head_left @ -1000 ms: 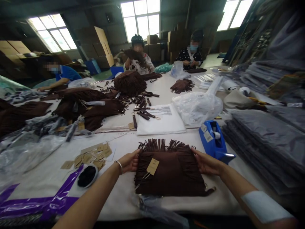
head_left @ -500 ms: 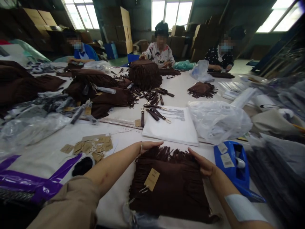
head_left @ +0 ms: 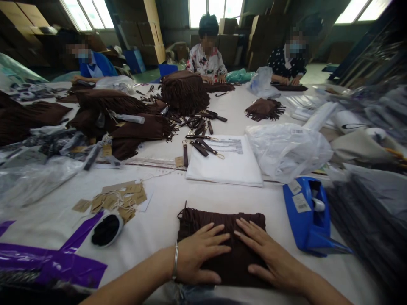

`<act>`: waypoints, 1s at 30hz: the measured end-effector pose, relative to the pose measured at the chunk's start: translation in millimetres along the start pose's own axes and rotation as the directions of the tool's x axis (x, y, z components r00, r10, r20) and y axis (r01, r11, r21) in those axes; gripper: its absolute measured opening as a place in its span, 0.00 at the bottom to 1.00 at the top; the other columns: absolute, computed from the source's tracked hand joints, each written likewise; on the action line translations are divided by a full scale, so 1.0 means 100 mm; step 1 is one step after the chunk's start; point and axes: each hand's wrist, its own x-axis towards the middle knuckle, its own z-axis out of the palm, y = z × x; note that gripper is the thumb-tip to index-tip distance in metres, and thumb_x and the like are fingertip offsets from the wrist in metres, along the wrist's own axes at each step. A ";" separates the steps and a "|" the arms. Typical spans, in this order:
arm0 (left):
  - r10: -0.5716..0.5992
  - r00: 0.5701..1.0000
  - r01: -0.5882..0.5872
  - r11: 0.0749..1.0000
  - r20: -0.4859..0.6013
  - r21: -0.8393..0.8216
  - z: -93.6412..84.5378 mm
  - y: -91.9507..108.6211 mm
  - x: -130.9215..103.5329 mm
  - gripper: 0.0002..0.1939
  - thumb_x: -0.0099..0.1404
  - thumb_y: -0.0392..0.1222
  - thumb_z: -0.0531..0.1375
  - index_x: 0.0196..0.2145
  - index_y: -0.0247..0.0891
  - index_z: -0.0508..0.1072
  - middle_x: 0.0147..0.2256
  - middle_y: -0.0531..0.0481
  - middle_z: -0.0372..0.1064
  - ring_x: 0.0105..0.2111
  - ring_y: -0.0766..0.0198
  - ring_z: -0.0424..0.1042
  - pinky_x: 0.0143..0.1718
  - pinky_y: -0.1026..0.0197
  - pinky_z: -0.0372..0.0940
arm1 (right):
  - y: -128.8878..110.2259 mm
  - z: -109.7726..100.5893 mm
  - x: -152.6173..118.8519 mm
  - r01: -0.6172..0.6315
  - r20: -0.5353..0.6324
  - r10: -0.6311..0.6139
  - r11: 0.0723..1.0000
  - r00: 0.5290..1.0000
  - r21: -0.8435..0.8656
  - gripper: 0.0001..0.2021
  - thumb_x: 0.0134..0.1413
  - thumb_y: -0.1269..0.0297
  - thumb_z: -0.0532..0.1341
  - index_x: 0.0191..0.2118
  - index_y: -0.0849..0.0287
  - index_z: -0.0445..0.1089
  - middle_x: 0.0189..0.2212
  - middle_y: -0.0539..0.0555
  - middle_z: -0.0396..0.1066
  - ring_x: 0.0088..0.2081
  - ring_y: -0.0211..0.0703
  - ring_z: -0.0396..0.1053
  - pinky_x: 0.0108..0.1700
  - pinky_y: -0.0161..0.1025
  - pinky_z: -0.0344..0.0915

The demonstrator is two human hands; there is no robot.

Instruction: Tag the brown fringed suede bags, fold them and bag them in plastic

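Observation:
A dark brown fringed piece (head_left: 235, 258) lies on the white table at the bottom centre, its far edge folded over. My left hand (head_left: 202, 252) rests flat on its left part with fingers spread, a silver bangle at the wrist. On the right part lies my right hand (head_left: 265, 252), palm down, fingers apart. The two hands' fingertips are close together near the middle. Neither hand grips anything. No tag shows on the piece. Beneath its near edge some clear plastic (head_left: 197, 293) is partly visible.
Around are a blue tape dispenser (head_left: 307, 216), cardboard tags (head_left: 122, 197), a bowl of black material (head_left: 106, 229), a white folded sheet (head_left: 224, 165), dark straps (head_left: 200, 146), a plastic bag (head_left: 289, 146) and brown fringed piles (head_left: 184, 93). Three people sit across the table.
Both hands have moved from the piece's far corners onto its top. Its far fringe is now folded in, and the cardboard tag on it is out of sight. The view has shifted slightly.

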 end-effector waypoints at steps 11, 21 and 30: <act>-0.355 0.834 0.251 0.926 -0.423 -0.282 -0.61 -0.31 -0.04 0.19 0.65 0.50 0.53 0.49 0.40 0.71 0.50 0.47 0.69 0.53 0.57 0.65 0.59 0.52 0.56 | 0.16 -0.45 0.47 -0.063 -0.490 0.311 0.887 0.815 0.458 0.22 0.60 0.49 0.47 0.50 0.53 0.68 0.51 0.53 0.68 0.55 0.47 0.62 0.61 0.53 0.55; -0.209 0.876 0.280 0.954 -0.435 0.105 -0.04 -0.41 -0.42 0.19 0.62 0.43 0.58 0.51 0.40 0.67 0.54 0.45 0.64 0.57 0.58 0.59 0.60 0.51 0.55 | -0.23 0.34 0.40 -0.025 -0.214 -0.010 0.987 0.977 -0.161 0.24 0.60 0.54 0.49 0.61 0.46 0.50 0.64 0.50 0.47 0.65 0.46 0.43 0.66 0.56 0.43; -0.157 0.848 0.346 0.887 -0.507 0.305 0.54 -0.12 -0.54 0.21 0.66 0.39 0.53 0.56 0.41 0.60 0.59 0.45 0.57 0.61 0.56 0.52 0.60 0.42 0.55 | -0.50 0.28 0.48 0.020 -0.331 -0.036 0.999 0.943 -0.050 0.19 0.61 0.60 0.48 0.57 0.46 0.57 0.60 0.49 0.57 0.63 0.41 0.48 0.65 0.51 0.49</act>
